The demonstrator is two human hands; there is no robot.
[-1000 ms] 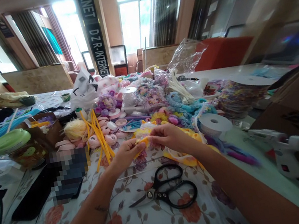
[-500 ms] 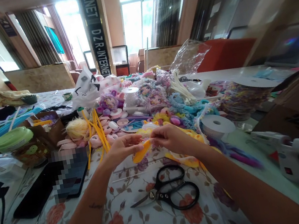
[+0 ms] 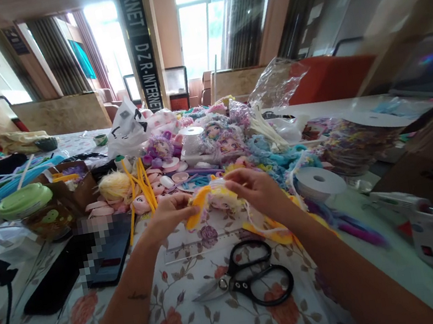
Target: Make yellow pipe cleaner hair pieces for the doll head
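A small doll head [image 3: 223, 202] with pale yellow trim hangs between my two hands above the flowered tablecloth. At its left side, my left hand [image 3: 172, 214] pinches a flat yellow fabric piece [image 3: 193, 219] that curves along the head. My right hand [image 3: 255, 187] is closed at the head's upper right edge, thumb and fingers against the pale trim. From there a thin white-and-yellow trim strip [image 3: 259, 228] trails down under the right wrist, beside yellow fabric on the table. Black-handled scissors [image 3: 243, 279] lie partly spread nearer to me, below both hands. A clear ruler [image 3: 202, 246] rests just behind them.
At left are two phones [image 3: 58, 273], a green-lidded jar [image 3: 24, 201] and yellow strips [image 3: 140, 184]. Doll heads and trims heap up behind my hands. A white spool [image 3: 320, 180] and a white glue gun [image 3: 418, 213] with its cord stand at right.
The doll head has turned up into view between my hands. My left hand has shifted slightly left with the yellow piece; my right hand has moved right and up, away from the left.
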